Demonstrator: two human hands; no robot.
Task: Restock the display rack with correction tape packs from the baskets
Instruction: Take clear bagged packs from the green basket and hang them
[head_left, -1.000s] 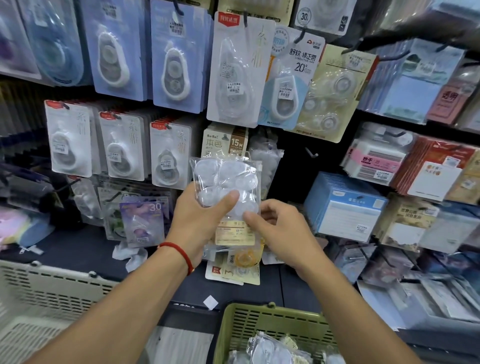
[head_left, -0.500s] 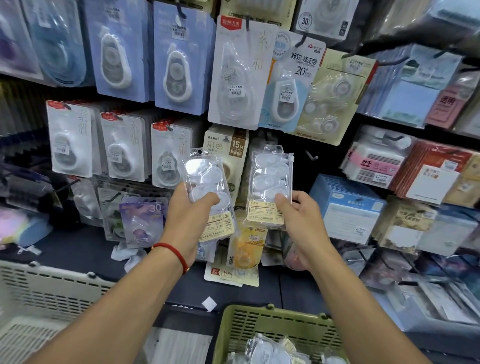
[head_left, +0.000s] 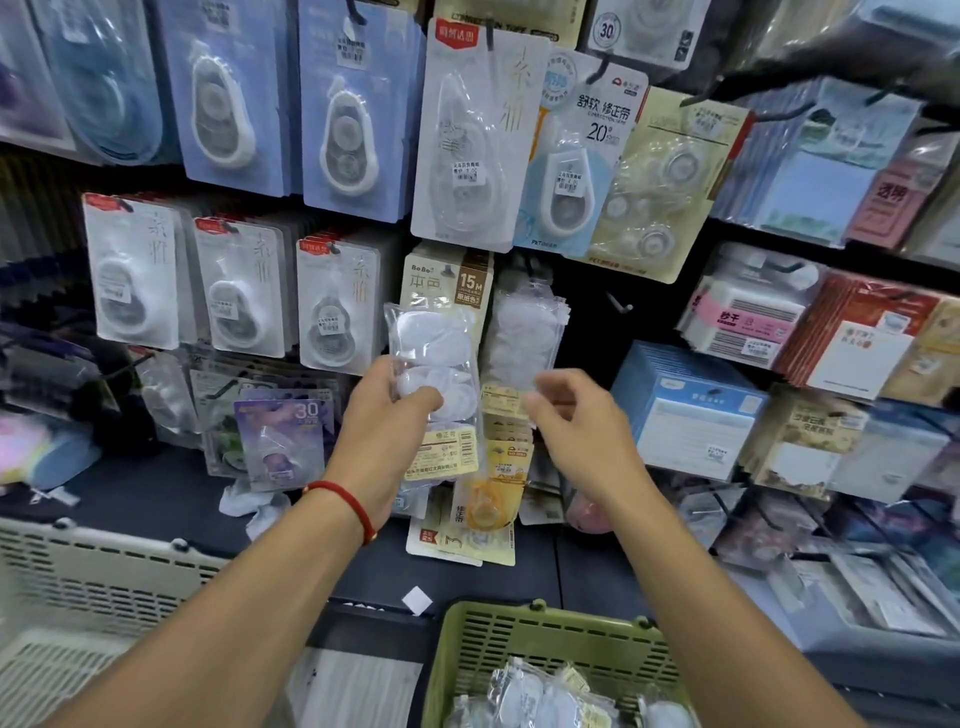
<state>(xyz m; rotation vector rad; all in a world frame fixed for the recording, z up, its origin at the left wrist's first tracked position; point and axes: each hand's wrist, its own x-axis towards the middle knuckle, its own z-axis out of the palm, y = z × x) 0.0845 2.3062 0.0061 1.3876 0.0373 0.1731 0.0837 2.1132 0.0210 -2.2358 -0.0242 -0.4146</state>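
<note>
At a stationery display rack (head_left: 571, 322), we hold one clear pack of correction tape (head_left: 434, 374) upright in our left hand (head_left: 384, 441), thumb across its front and fingers curled behind, the barcode label at its foot facing us. We judge it is kept upright and level with the pegs so that its top can go straight onto a hook. Just to its right, a bundle of matching clear packs (head_left: 522, 338) hangs on the rack, under the carded tapes of the upper rows.

Our right hand (head_left: 576, 415) hovers just below that hanging bundle, fingers loosely bent and apart, holding nothing; whether the fingertips touch the lowest pack we cannot tell, as that part is blurred. It sits there, we judge, to steady the hung packs or to take the next one from the left hand.

Below, between our forearms, the green basket (head_left: 545, 639) holds more clear packs waiting to go up, and a pale grey basket (head_left: 104, 571) stands to the left. A red cord bracelet (head_left: 345, 501) circles the left wrist.
</note>
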